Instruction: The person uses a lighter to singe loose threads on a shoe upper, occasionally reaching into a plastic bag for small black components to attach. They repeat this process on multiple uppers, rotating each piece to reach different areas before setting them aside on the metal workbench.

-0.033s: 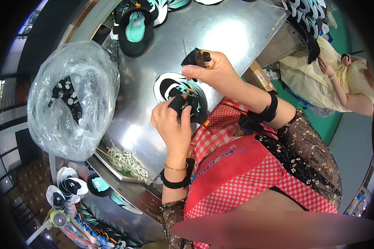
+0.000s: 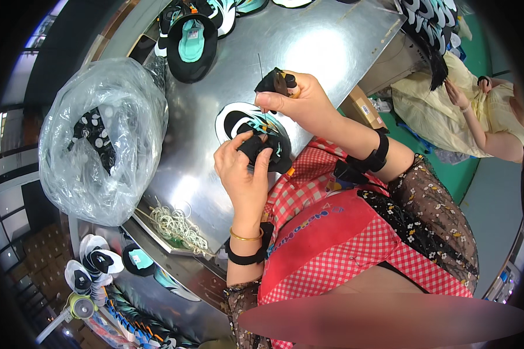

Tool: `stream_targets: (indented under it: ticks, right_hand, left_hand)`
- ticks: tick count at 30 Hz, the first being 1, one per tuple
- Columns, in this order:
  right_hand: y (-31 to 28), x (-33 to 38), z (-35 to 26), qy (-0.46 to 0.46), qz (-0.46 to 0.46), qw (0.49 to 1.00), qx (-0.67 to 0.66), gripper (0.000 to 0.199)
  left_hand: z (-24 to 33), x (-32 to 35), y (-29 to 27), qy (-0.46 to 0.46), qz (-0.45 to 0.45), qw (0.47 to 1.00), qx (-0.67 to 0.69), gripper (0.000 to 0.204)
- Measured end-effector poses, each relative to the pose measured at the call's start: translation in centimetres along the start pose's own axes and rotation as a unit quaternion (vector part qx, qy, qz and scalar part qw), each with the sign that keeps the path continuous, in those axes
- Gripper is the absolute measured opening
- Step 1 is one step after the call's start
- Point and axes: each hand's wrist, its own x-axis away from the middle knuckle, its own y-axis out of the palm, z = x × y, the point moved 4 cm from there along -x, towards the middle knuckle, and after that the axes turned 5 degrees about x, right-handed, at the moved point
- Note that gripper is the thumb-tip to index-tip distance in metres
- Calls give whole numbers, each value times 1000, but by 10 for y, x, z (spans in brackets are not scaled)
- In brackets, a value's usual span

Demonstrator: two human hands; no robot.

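A white, black and teal sneaker (image 2: 280, 135) lies on the metal table in front of me. My left hand (image 2: 240, 168) grips its near left side, thumb and fingers closed on black material at the opening. Dark fabric covers part of the fingertips there. Above the far right side of the shoe, my right hand (image 2: 294, 99) is closed around a black tool (image 2: 273, 82). A thin dark rod or needle sticks up from the tool, and a thin line runs down toward the shoe's upper. Fingers and dark material hide where it meets the shoe.
A large clear plastic bag (image 2: 58, 168) bulges at the table's left, dark dotted material inside. Pale looped cords (image 2: 177, 227) fill a tray at the near left edge. More sneakers (image 2: 192, 43) stand at the far edge. A co-worker (image 2: 477, 110) in pale yellow is on the right.
My left hand has shifted very slightly to the right at the shoe. The thin line below my right hand now shows, reaching toward the shoe.
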Motion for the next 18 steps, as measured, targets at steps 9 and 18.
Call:
stream_targets:
  ticks: [9, 18]
  right_hand:
    - [-34, 17, 23, 94, 53, 993, -56, 20]
    - [-2, 7, 7, -23, 37, 999, -19, 14]
  left_hand:
    - [-76, 31, 10, -353, 206, 724, 555, 10]
    - [13, -12, 3, -53, -91, 962, 252, 78]
